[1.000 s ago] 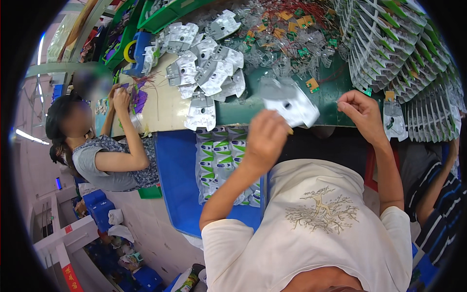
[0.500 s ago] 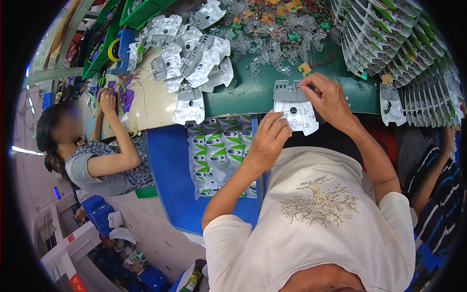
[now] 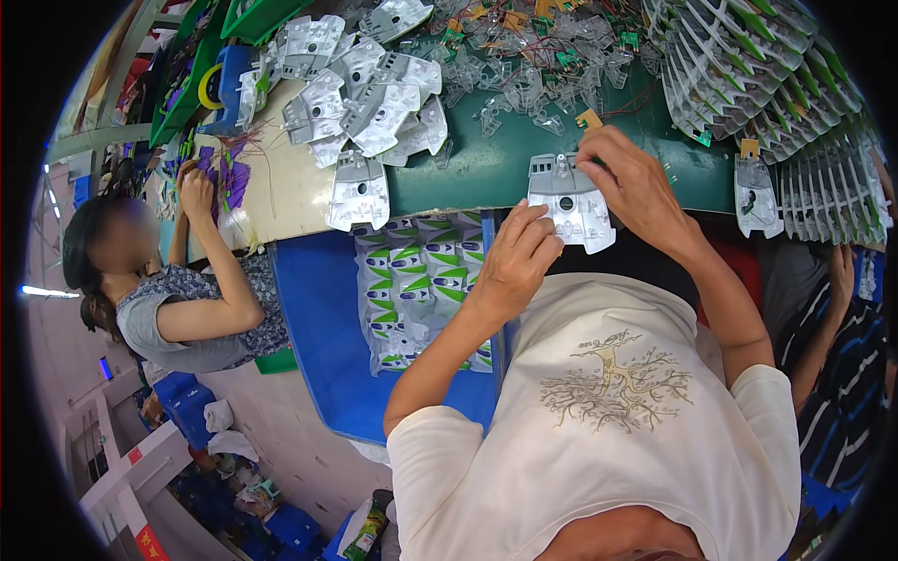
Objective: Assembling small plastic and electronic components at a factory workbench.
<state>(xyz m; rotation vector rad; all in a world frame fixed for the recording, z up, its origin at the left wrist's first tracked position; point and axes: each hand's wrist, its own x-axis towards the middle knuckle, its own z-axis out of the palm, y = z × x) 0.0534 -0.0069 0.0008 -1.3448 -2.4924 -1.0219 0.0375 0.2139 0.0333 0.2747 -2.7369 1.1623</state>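
A silver-grey plastic housing [image 3: 571, 210] with a dark round hole lies face up at the bench's front edge, before my body. My left hand [image 3: 519, 257] is closed on its lower left side, fingers curled over the edge. At its upper right corner my right hand [image 3: 636, 182] has thumb and forefinger pinched together; whatever is between the fingertips is hidden. Just beyond those fingers is a small tan circuit board [image 3: 588, 119]. Another silver-grey housing [image 3: 359, 194] lies to the left at the bench edge, in front of a heap of similar housings [image 3: 374, 98].
Loose clear plastic pieces and wired boards [image 3: 533, 70] cover the back of the green bench [image 3: 486, 178]. Stacked housings [image 3: 730, 65] rise at the right, near a single housing [image 3: 756, 201]. A blue bin [image 3: 318, 327] with bagged parts stands below. Co-workers [image 3: 201, 304] sit on both sides.
The view has shifted slightly. Both my hands stay at the same housing, with the right fingers still pinched at its upper right corner.
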